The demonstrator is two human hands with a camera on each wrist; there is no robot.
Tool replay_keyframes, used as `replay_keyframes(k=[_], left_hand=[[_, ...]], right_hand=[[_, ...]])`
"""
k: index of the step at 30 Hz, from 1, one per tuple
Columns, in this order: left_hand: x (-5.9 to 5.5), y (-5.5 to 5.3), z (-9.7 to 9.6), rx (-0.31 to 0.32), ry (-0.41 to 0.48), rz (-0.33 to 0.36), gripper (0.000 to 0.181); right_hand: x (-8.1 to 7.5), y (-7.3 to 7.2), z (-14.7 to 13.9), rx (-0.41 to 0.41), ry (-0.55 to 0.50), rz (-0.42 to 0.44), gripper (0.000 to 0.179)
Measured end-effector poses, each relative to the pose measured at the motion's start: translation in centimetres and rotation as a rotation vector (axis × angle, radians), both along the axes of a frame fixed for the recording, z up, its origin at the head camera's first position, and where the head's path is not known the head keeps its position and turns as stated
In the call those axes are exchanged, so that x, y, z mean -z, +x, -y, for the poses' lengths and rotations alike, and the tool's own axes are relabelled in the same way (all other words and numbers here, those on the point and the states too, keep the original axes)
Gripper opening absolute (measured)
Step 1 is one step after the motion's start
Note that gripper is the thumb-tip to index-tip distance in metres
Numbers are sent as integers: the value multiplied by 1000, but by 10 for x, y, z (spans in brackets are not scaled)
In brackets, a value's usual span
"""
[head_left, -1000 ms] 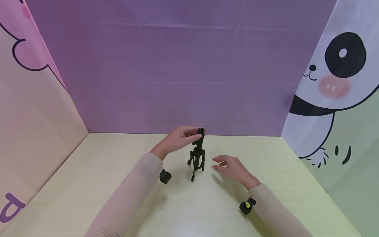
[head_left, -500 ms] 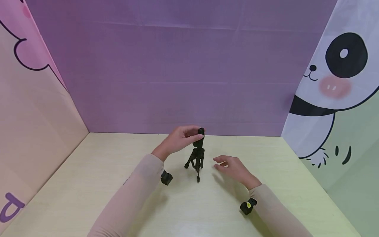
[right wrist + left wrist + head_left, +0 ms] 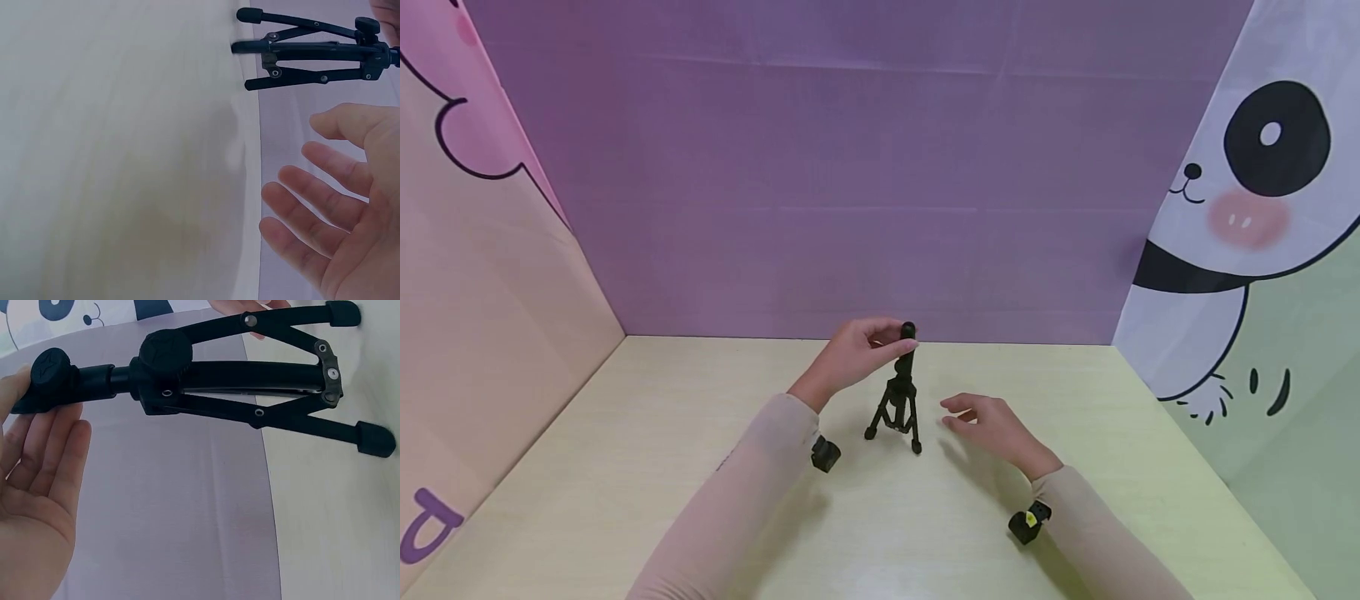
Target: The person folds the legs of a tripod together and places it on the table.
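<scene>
A small black tripod [image 3: 900, 392] stands upright in the middle of the table, its legs spread. My left hand [image 3: 856, 354] pinches its top between thumb and fingers. In the left wrist view the tripod [image 3: 250, 375] shows its round knobs, hinged legs and rubber feet, with the left hand [image 3: 37, 506] at its head. To the right of the tripod, apart from it, my right hand [image 3: 992, 425] hovers over the table with relaxed fingers. The right wrist view shows this right hand [image 3: 350, 206] holding nothing, beside the tripod [image 3: 312, 51].
The pale wooden table [image 3: 715, 467] is walled by a purple backdrop [image 3: 865, 183] behind. A beige panel [image 3: 497, 333] stands at the left, and a panda-printed panel [image 3: 1240, 333] at the right. Each wrist carries a small black camera [image 3: 825, 454].
The tripod has turned about its upright axis, so its legs point in different directions. The left hand stays at its top with a slight shift; the right hand hardly moves.
</scene>
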State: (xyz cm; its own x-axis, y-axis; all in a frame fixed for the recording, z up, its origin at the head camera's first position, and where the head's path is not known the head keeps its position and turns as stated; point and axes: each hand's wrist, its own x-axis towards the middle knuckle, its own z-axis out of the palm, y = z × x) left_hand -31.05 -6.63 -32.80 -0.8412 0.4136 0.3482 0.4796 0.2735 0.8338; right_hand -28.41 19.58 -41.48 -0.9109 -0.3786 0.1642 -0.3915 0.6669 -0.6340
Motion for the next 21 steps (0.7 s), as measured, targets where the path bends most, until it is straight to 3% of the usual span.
replay_keyframes(k=[7, 21], left_hand=[[2, 1, -5, -43, -5, -78, 25], [1, 2, -8, -115, -3, -96, 26]], right_hand=[[2, -1, 0, 2, 5, -9, 30], [0, 1, 7, -13, -25, -17, 28]])
